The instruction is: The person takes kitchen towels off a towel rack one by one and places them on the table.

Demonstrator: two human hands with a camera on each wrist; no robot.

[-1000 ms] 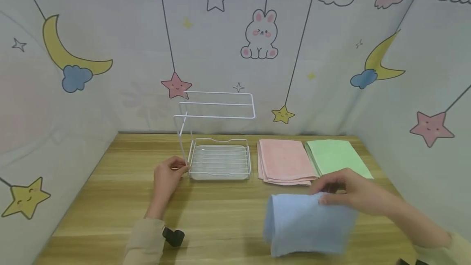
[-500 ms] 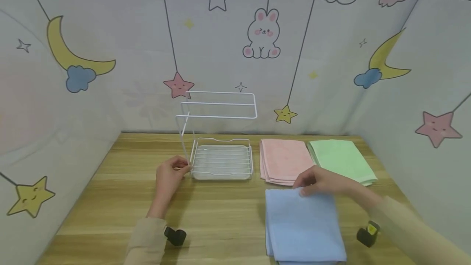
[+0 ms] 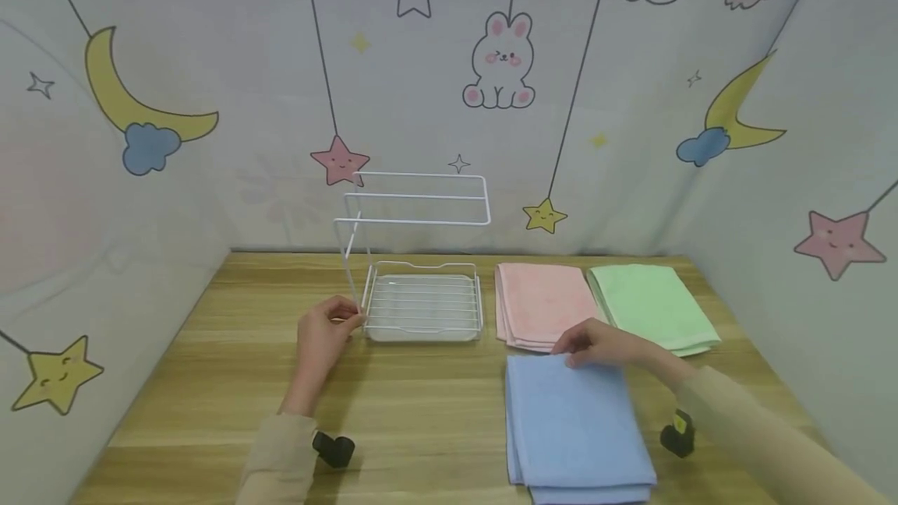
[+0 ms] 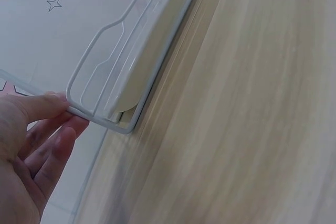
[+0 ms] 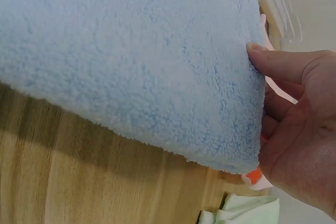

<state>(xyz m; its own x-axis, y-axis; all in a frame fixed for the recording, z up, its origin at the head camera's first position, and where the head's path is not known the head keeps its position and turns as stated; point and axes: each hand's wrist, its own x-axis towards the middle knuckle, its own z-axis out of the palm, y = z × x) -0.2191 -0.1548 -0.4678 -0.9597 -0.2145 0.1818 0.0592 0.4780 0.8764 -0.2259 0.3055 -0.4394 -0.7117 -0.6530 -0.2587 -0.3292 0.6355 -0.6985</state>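
A white wire rack with a tray in its base stands at the back of the table, left of centre. My left hand pinches the rack's front left corner; in the left wrist view thumb and fingers close on its white wire. Right of centre, my right hand pinches the far edge of a folded blue towel. The right wrist view shows the towel held between thumb and fingers, its edge raised off the wood; whether its near end touches the table I cannot tell.
A folded pink towel lies right of the rack, and a folded green towel lies beside it. Behind the wooden table hangs a printed curtain, with more on both sides.
My right hand has moved left and slightly away from me, and the blue towel has swung from bunched and blurred to spread flat. The left hand has stayed on the rack.
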